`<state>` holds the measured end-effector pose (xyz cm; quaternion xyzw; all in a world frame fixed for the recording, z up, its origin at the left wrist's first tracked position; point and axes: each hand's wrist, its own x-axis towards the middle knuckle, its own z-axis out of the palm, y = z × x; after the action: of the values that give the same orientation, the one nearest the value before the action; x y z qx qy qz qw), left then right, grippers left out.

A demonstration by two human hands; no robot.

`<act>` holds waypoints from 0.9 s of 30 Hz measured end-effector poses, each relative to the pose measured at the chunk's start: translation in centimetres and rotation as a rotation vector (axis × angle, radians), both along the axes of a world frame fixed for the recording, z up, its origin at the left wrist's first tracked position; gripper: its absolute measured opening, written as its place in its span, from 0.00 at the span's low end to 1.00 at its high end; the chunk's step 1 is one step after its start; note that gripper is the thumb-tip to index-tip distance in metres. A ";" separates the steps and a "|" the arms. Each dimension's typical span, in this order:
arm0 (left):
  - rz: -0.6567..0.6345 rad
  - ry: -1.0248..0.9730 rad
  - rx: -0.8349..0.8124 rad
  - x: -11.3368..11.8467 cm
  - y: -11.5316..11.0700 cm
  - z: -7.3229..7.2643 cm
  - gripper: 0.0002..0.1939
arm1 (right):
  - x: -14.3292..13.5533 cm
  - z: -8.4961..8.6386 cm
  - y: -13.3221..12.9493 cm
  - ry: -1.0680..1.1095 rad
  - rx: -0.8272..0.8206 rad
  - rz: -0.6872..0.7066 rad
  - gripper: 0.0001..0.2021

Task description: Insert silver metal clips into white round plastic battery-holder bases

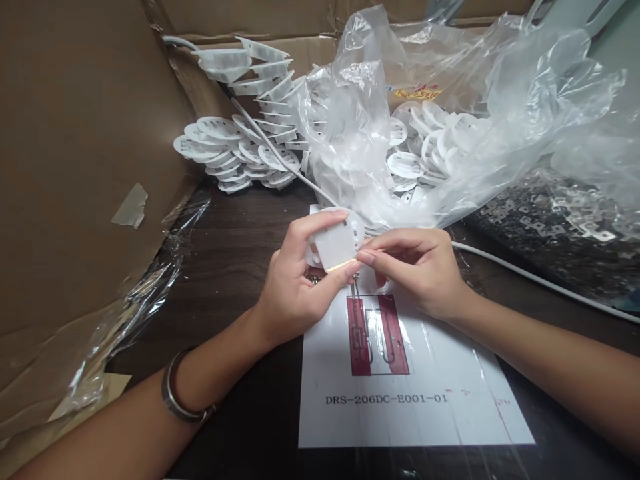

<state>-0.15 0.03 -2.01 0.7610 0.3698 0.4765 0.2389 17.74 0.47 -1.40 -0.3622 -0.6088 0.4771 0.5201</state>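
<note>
My left hand (pixel 305 280) grips a round white plastic part (pixel 334 241) with a flat raised panel, thumb along its lower edge and index finger over the top. A thin pale yellow strip shows along the panel's bottom edge by the thumb. From the right, my right hand (pixel 420 267) pinches at the part's lower right edge, thumb and index finger pressed together; whatever lies between those fingertips is too small to make out. Below both hands lies a printed sheet (pixel 400 420) with a dark red diagram. Some small metal pieces show just under the part, partly hidden.
Stacks of similar white round parts (pixel 220 150) stand at the back left. More lie in a clear plastic bag (pixel 360 120). A bag of small metal plates (pixel 555 220) sits at right. A grey-white cable (pixel 540 273) crosses the dark table. Cardboard (pixel 85 133) walls the left side.
</note>
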 end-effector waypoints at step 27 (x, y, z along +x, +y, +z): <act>-0.080 -0.241 -0.391 0.6 0.0 0.5 0.23 | -0.2 -1.6 0.3 0.161 -0.069 -0.037 0.13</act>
<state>0.47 0.03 -1.55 0.6521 0.3932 0.4733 0.4429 17.52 0.77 -2.97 -0.3516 -0.5415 0.5156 0.5632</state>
